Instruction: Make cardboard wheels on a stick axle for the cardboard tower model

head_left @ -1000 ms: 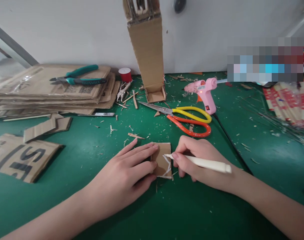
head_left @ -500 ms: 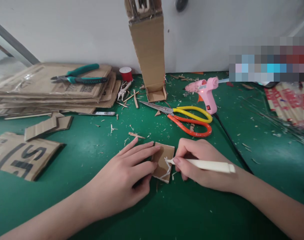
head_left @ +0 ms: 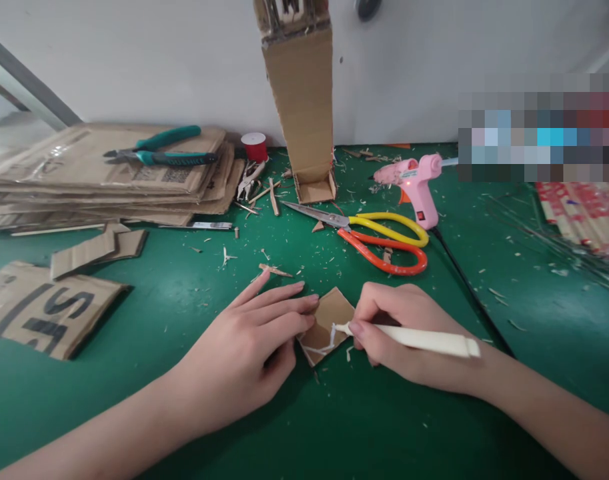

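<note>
A small cardboard piece [head_left: 329, 310] lies tilted on the green table, with a whitish line running across its lower part. My left hand [head_left: 259, 340] is spread flat, its fingertips on the left edge of the piece. In my right hand [head_left: 404, 333] is a white pen [head_left: 424, 339], pinched between thumb and fingers. Its tip touches the cardboard near the end of the white line. Beyond my hands lie scissors [head_left: 347, 223] with one yellow and one orange handle.
A tall cardboard column [head_left: 307, 107] stands at the back. Teal-handled pliers [head_left: 149, 157] rest on stacked cardboard [head_left: 84, 180] at left. A pink glue gun [head_left: 419, 187] with a black cord [head_left: 469, 287] sits at right. Scraps [head_left: 277, 270] litter the green table [head_left: 334, 427].
The small cardboard piece has turned on the table, so one corner now points up and another down. My right hand has shifted slightly down and right with the pen.
</note>
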A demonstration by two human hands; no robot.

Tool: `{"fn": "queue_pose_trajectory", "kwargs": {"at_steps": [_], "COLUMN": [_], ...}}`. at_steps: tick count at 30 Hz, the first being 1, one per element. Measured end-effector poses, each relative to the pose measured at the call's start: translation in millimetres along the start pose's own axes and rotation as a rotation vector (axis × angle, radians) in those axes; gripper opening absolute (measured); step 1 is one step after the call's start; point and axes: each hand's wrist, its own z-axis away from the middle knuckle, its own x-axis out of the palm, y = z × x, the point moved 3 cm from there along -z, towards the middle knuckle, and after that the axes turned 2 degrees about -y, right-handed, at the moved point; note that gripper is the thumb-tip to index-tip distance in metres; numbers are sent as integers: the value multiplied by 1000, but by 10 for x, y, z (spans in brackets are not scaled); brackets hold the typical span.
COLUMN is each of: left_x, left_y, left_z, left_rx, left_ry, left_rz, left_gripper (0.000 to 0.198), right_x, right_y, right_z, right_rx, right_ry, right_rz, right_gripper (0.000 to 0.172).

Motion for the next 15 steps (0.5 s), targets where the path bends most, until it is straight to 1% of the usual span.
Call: {"fn": "queue_pose_trajectory", "kwargs": {"at_steps": [4, 11, 15], "left_x": [-6, -1, 9], "left_y": [4, 13, 9], "left_z": [-4, -10, -4], "left_rx": [0, 5, 3], "left_ry": [21, 26, 31], "left_rz": [4, -5, -17], "left_gripper": [35, 34, 34], "right_x": [12, 31, 28], "right_y": [5, 19, 3], "right_z": [-4, -3, 2], "right_rx": [41, 5, -15], "right_ry": [-9, 23, 25], "right_rz": [29, 27, 73], "right_gripper": [19, 20, 22]}}
